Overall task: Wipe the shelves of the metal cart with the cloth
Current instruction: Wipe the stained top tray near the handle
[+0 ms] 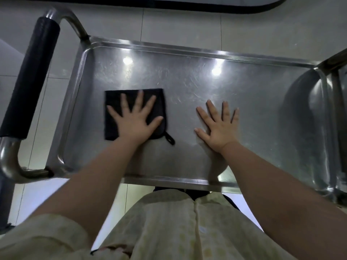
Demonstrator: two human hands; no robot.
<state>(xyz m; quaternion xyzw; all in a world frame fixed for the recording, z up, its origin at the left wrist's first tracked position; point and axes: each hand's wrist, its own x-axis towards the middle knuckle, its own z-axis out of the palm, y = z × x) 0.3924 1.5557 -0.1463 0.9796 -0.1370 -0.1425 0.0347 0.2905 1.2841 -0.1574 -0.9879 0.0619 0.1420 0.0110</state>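
The metal cart's top shelf [244, 94] is a scratched steel tray with a raised rim, seen from above. A folded black cloth [114, 102] with a small hanging loop lies flat on the shelf's left half. My left hand [135, 119] presses flat on the cloth, fingers spread, palm down. My right hand [218, 124] lies flat on the bare steel to the right of the cloth, fingers spread, holding nothing.
The cart's tubular handle with a black foam grip [32, 76] stands out at the left end. A steel upright [334, 109] frames the right end. Pale floor tiles surround the cart. My light shirt is against the near rim [169, 180].
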